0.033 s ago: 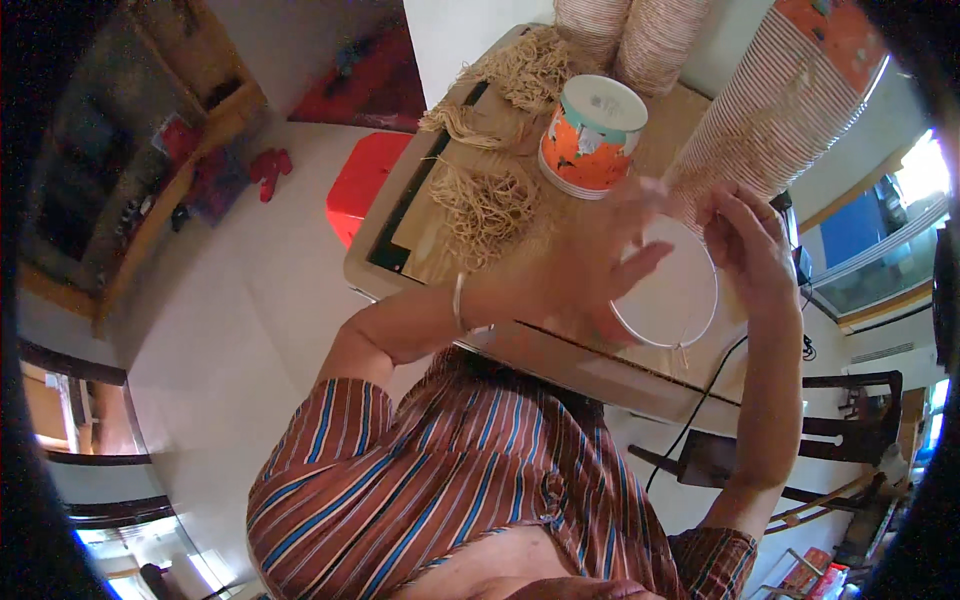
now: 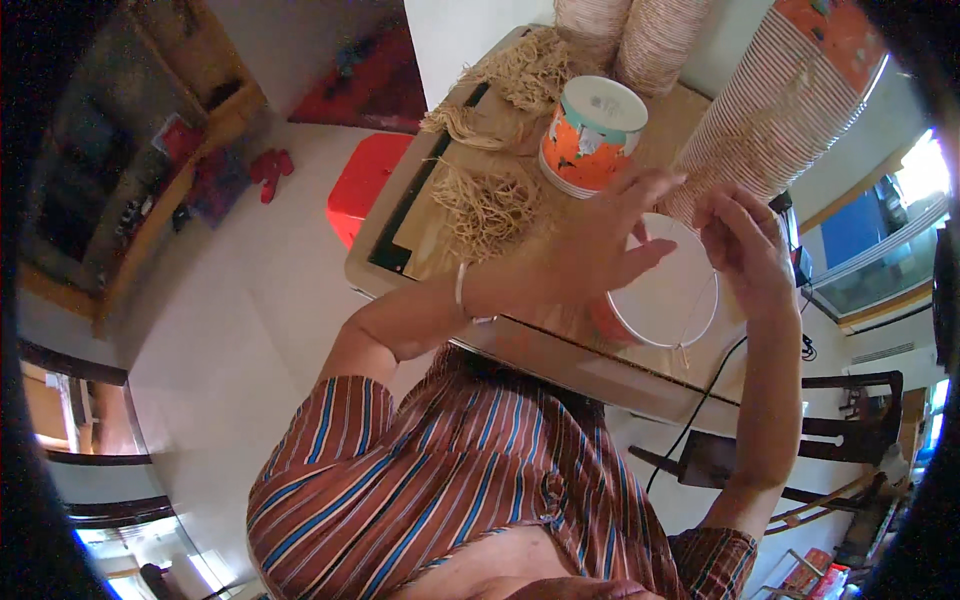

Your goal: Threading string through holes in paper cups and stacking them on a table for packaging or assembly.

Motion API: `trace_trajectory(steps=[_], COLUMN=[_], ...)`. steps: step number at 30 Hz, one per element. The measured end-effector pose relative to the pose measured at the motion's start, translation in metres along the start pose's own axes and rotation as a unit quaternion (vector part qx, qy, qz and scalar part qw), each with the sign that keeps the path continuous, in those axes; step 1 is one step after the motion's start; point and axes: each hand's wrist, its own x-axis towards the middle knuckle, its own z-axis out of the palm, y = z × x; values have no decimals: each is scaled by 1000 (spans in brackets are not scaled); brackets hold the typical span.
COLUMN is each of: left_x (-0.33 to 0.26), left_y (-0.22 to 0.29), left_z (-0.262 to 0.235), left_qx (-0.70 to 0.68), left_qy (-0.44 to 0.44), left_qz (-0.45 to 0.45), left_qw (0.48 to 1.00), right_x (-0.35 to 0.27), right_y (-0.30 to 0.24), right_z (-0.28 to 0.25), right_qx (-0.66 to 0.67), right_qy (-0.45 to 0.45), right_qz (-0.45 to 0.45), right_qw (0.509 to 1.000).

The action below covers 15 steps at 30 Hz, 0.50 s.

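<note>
A round paper tub [image 2: 672,290] with a pale rim lies tilted in front of me, its mouth turned up toward me. My left hand [image 2: 600,235] is over its left side, fingers stretched and thumb apart, holding nothing I can see. At the tub's upper right, my right hand [image 2: 745,240] is closed in a pinch. From it a thin tan strand of string [image 2: 684,340] appears to run down across the mouth to the near rim; the pinched end is hidden by the fingers. Left of my hands lies a loose heap of tan strings [image 2: 485,212].
An orange and green tub [image 2: 590,135] stands upside down behind my left hand. Long stacks of nested tubs [image 2: 775,120] rest at the back and right. More string bundles [image 2: 525,65] lie at the table's far left. A red stool [image 2: 365,185] stands beside the table [image 2: 600,360].
My left hand's fingers have shifted slightly right and show more sharply. My right hand has moved a little left. The tub has stayed in place.
</note>
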Motion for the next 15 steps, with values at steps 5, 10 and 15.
trace_trajectory(steps=[5,10,15], left_x=[20,27,29], left_y=[-45,-55,-78], left_z=[18,-21,-30], left_qx=[-258,-209,84], left_qy=[-284,-284,-241], left_qz=[-160,-144,122], left_qw=[910,924,959], right_x=[-11,-46,-63], right_y=[-7,-5,35], right_z=[6,-34,-56], right_qx=[-40,-29,-81], right_qy=[16,93,137], right_qz=[-28,-35,-18], right_qw=[999,995,987])
